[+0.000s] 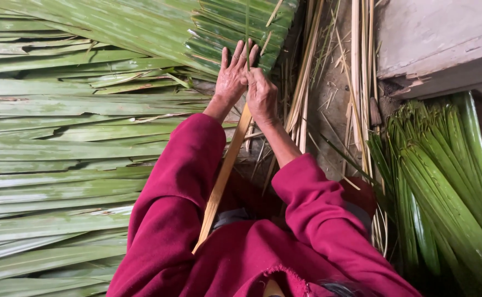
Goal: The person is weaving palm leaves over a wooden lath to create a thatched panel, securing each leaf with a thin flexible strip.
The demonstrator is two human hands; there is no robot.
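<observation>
1. I log the largest item first: a broad mat of flat green palm leaves [70, 143] laid side by side, filling the left of the head view and running up under both hands.
2. To the right lies a bundle of long folded green leaf strips [444, 187], well apart from the hands, beside a grey concrete ledge [439, 38].
3. Between mat and bundle I note loose pale dry stalks [362, 82] scattered on the dirt floor [329, 104].
4. A long pale split-bamboo slat [222, 179] runs diagonally from the person's lap in the dark red garment [241, 247] up to the hands, its upper end hidden beneath them.
5. The left hand [233, 74] rests flat on the overlapped leaf ends at the slat's top, fingers extended and slightly spread, pressing rather than gripping.
6. The right hand [262, 96] sits just beside it, touching it, fingers curled; it appears to pinch a thin green leaf strip [247, 33], though I cannot confirm the grip.
7. Risk, in my judgement: the pressed leaves could slip off the slat if the left hand lifts, and the thin strip could tear if pulled hard against the slat's edge.
</observation>
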